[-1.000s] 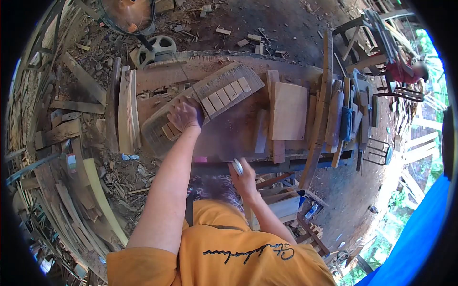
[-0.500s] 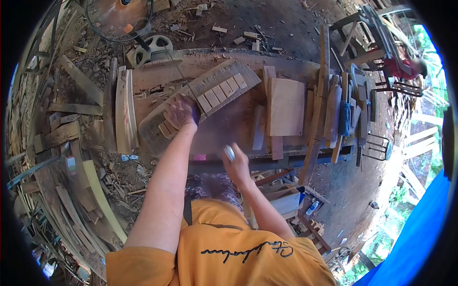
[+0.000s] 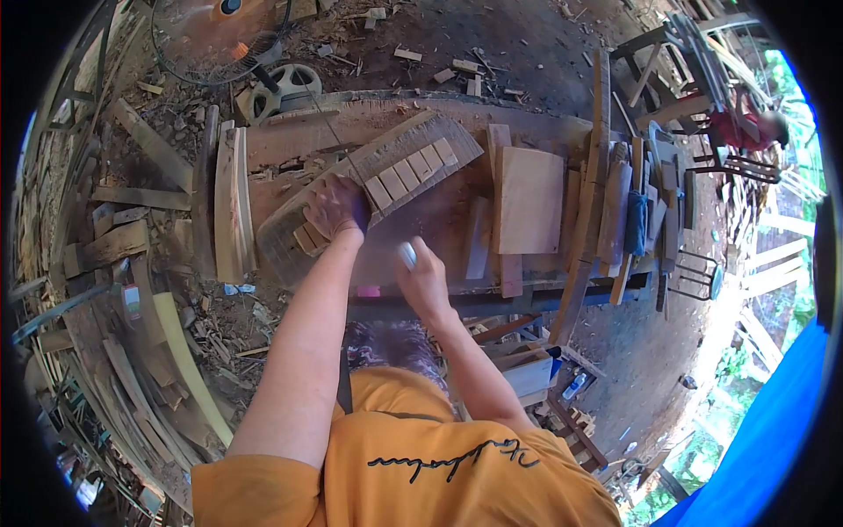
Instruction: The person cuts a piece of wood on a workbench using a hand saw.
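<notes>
My left hand [image 3: 335, 208] presses down on a weathered, slanted board [image 3: 285, 227] on the workbench, over the row of small wooden blocks, fingers bent. Whether it grips a block is hidden. Several pale blocks [image 3: 411, 173] lie side by side on the board to its right, and a few more show to its lower left. Near the bench's front edge, my right hand [image 3: 422, 279] is closed around a small whitish object [image 3: 407, 256], whose kind I cannot make out. A thin dark rod [image 3: 338, 140] slants down toward my left hand.
A wide pale board [image 3: 529, 200] lies on the bench [image 3: 290, 140] at right, beside long planks [image 3: 591, 193]. Stacked planks [image 3: 230, 202] are at left. A fan [image 3: 230, 39] stands beyond the bench. A person in red [image 3: 746, 129] is at the far right.
My right hand has moved up and slightly left with the whitish object, closer to the board. My left hand has stayed in nearly the same place.
</notes>
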`<state>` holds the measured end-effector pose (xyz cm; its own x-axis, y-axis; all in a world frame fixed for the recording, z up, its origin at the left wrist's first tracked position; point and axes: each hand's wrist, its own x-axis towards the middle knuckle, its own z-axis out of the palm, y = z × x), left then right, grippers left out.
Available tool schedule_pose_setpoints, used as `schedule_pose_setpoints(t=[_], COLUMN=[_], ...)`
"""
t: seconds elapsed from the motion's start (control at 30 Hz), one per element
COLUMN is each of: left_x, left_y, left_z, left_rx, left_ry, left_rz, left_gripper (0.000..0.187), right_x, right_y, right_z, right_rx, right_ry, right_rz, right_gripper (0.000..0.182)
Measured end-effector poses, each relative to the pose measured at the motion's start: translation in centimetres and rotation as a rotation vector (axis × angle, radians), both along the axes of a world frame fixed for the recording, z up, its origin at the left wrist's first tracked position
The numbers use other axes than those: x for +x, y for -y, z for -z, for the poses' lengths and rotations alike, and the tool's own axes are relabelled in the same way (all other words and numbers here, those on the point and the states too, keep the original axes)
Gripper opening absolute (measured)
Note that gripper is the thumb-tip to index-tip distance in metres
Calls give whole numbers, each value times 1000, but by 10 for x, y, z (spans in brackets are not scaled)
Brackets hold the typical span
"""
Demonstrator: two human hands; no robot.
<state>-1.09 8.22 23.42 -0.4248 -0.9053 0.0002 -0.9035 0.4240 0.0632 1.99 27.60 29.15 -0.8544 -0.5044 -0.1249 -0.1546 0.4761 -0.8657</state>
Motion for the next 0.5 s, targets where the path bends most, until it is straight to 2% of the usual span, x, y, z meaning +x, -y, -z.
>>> schedule_pose_setpoints(t=[0.07, 0.1, 0.17, 0.3, 0.33, 0.4, 0.5], left_x=[-6, -8, -8, -5, -6, -5, -8], left_y=[2, 3, 5, 8, 8, 7, 11], left_z=[-3, -3, -1, 1, 1, 8, 13], left_rx=[21, 25, 234, 192, 174, 151, 77], left_ry=[-19, -23, 29, 8, 0, -2, -43], left_rz=[-58, -58, -123, -108, -95, -78, -64], left_gripper=[26, 26, 25, 27, 28, 29, 28], right_x=[-3, 6, 48, 61, 42, 5, -7], right_y=[12, -2, -59, -96, -70, -15, 16], right_z=[4, 3, 16, 17, 8, -2, 7], right_rx=[-21, -9, 26, 46, -27, -34, -41], right_ry=[-58, -51, -44, 32, -50, -2, -116], right_rz=[15, 21, 26, 36, 22, 11, 2], right_gripper=[15, 15, 14, 13, 14, 15, 16])
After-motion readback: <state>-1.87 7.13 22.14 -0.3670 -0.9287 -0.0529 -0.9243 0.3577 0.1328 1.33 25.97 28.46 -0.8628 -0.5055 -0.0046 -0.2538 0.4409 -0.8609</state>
